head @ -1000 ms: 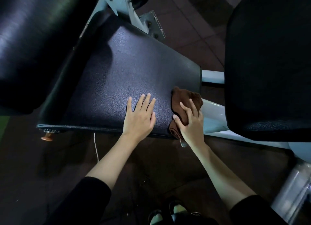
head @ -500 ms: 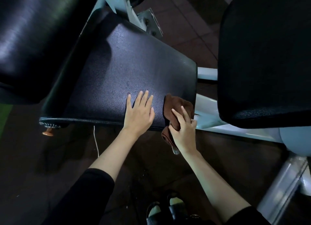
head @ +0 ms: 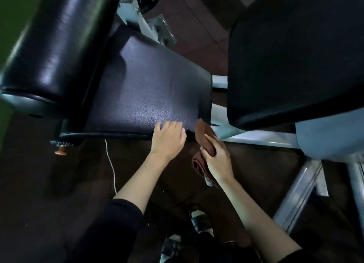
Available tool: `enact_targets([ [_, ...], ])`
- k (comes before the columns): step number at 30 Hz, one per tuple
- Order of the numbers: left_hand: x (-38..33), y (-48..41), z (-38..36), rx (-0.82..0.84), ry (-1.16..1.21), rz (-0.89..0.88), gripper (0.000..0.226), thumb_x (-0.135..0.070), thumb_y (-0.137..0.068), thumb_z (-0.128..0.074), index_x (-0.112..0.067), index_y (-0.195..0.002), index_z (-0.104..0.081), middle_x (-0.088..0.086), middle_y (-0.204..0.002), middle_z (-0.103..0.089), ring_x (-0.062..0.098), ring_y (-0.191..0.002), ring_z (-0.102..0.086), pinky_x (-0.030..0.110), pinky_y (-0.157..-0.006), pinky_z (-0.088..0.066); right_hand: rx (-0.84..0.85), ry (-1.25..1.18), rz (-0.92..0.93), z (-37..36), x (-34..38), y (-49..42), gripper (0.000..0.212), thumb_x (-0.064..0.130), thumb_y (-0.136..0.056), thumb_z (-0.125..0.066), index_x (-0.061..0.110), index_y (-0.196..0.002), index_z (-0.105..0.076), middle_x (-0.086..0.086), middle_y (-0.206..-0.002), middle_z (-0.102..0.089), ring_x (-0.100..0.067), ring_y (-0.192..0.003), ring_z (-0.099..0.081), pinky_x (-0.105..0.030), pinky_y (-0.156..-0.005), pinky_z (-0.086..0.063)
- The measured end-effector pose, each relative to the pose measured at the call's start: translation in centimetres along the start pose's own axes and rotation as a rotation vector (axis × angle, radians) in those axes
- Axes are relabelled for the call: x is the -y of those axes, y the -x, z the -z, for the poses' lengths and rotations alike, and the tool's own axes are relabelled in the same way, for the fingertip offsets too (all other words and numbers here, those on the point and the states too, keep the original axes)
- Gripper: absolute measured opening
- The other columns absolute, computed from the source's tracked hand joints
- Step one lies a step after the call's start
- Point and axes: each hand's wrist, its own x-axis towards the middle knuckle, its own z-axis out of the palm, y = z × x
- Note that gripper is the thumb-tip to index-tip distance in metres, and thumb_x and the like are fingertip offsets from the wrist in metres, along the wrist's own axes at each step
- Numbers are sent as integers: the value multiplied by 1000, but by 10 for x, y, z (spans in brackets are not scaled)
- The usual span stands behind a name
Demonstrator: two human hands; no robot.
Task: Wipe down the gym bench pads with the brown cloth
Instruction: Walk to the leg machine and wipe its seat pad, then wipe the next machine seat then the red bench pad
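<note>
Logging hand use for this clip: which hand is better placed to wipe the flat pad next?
Right. The right hand grips the brown cloth at a corner of the pad; the left hand holds nothing.

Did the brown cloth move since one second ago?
Yes. The brown cloth slid toward the seat pad's near edge and now mostly hangs past it.

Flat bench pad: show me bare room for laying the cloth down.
The flat pad is bare across its middle and far end, between the roller pad and its right edge. Crowded: the near right corner, at the left hand and the right hand holding the brown cloth.
</note>
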Motion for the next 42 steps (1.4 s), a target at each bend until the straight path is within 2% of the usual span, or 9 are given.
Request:
enact_targets([
  [6, -16, 23, 35, 91, 45, -84, 46, -33, -91, -25, -15, -103, -65, 2, -99, -69, 22, -94, -63, 42, -89, -44, -111, 16, -94, 16, 16, 54, 45, 29, -87, -65, 29, -131, -56, 0, -136, -54, -13, -126, -49, -21, -105, -33],
  [12, -37, 54, 75, 123, 128, -213, 33, -29, -95, -40, -15, -113, -62, 3, -109, -67, 22, -103, -60, 43, -97, -40, -235, 20, -148, 34, 38, 116, 47, 29, -89, -65, 21, -134, -55, -3, -143, -49, -18, -132, -44, -23, -108, -28],
  [20, -84, 97, 134, 167, 174, -412, 30, -30, -96, -39, -14, -102, -64, 4, -99, -67, 25, -96, -60, 41, -87, -41, -380, 24, -233, 77, 60, 212, 45, 29, -91, -63, 24, -134, -54, -2, -141, -50, -17, -132, -44, -24, -107, -29],
  [27, -136, 140, 176, 206, 165, -624, 34, -34, -98, -34, -17, -103, -63, 2, -102, -66, 23, -99, -60, 39, -86, -42, -541, 14, -301, 118, 66, 297, 44, 27, -90, -65, 24, -133, -56, 0, -139, -53, -15, -130, -46, -22, -106, -31],
  [30, -163, 158, 195, 224, 176, -718, 35, -35, -99, -31, -17, -101, -62, 2, -99, -66, 23, -95, -60, 37, -81, -42, -636, -15, -338, 135, 69, 335, 44, 26, -89, -66, 21, -132, -57, -2, -137, -55, -17, -128, -48, -26, -106, -36],
  [34, -200, 190, 214, 240, 186, -820, 37, -36, -99, -31, -17, -97, -62, 2, -94, -65, 23, -89, -61, 36, -74, -42, -720, -25, -380, 155, 67, 385, 44, 25, -90, -65, 20, -133, -56, -1, -137, -54, -15, -131, -45, -23, -106, -32],
  [37, -224, 220, 227, 213, 211, -911, 34, -34, -98, -35, -15, -90, -62, 3, -87, -65, 24, -81, -61, 34, -68, -40, -794, -27, -404, 166, 66, 428, 44, 29, -90, -65, 22, -132, -56, -1, -137, -55, -16, -130, -46, -31, -108, -36],
  [40, -249, 251, 237, 192, 239, -1003, 32, -31, -95, -42, -13, -85, -65, 4, -79, -66, 26, -71, -62, 33, -62, -42, -867, -29, -442, 177, 65, 471, 44, 27, -90, -64, 21, -133, -56, -3, -139, -53, -16, -132, -44, -25, -107, -31],
  [42, -265, 274, 241, 161, 241, -1060, 30, -30, -93, -46, -13, -78, -66, 4, -72, -65, 26, -64, -61, 32, -56, -42, -918, -40, -455, 182, 62, 501, 44, 27, -90, -64, 20, -133, -56, -4, -140, -52, -17, -133, -43, -30, -111, -32],
])
